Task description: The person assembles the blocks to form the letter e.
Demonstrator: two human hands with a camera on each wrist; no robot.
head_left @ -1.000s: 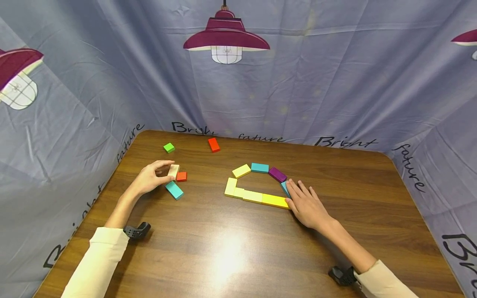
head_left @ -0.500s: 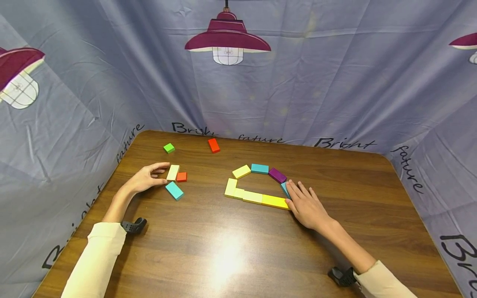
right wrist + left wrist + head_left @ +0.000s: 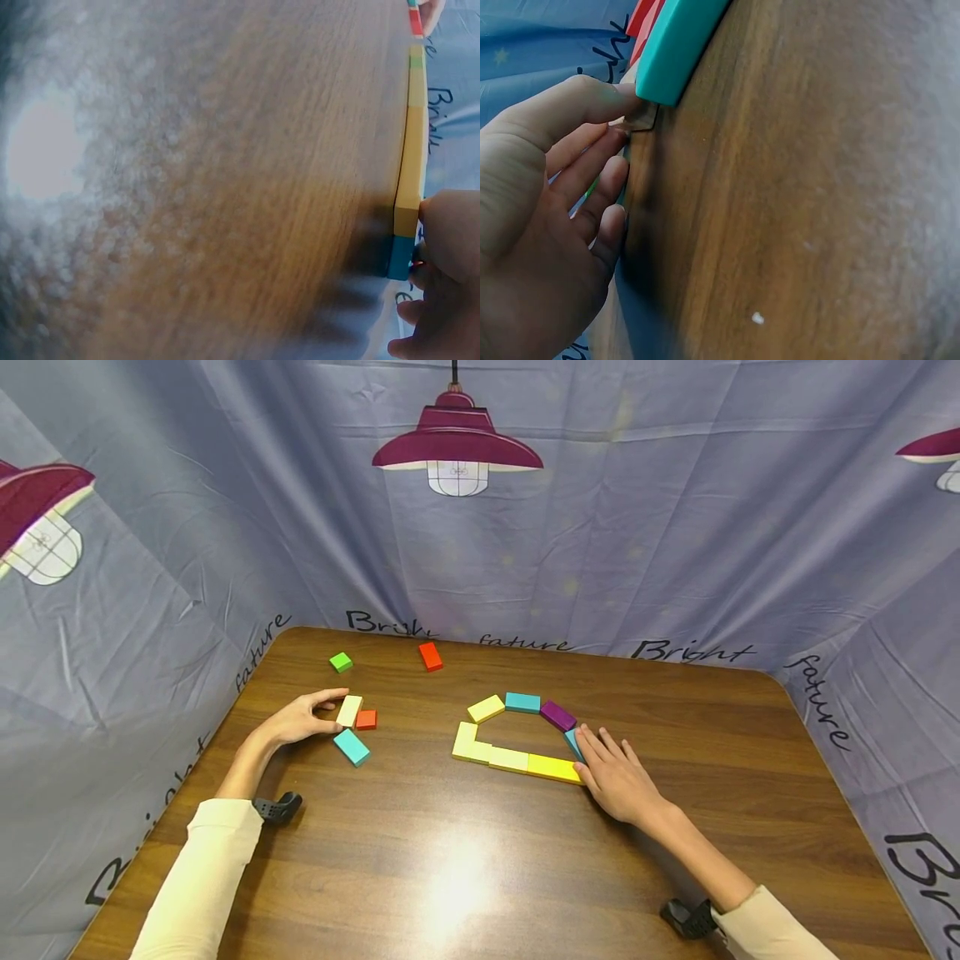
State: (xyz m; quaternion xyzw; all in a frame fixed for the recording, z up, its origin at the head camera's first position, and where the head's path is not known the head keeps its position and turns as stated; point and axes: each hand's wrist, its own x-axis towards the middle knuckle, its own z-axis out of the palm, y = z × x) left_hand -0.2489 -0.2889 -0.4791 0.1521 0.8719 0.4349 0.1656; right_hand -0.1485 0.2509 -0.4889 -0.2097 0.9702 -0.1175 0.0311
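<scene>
My left hand (image 3: 300, 717) is at a cream block (image 3: 349, 711), its thumb and index finger spread near the block's two ends. In the left wrist view, the thumb (image 3: 577, 105) lies close to the cream block, partly hidden behind a turquoise block (image 3: 679, 52). A small red block (image 3: 367, 720) sits against the cream one. My right hand (image 3: 618, 781) rests flat, fingers extended, over a blue block (image 3: 573, 743) and the end of a deep yellow block (image 3: 551, 767). These two belong to a loop of blocks, with a purple block (image 3: 558, 716) among them.
Pale yellow blocks (image 3: 508, 758) form the loop's front and left sides; a teal block (image 3: 522, 702) lies at its back. Farther back are a green block (image 3: 341, 662) and a red block (image 3: 431, 657). Curtains (image 3: 480, 568) surround the wooden table (image 3: 360, 860).
My left hand drew back leftward from the cream block, then came slightly right again to its edge. The cream block stayed beside the red one. My right hand has kept its place.
</scene>
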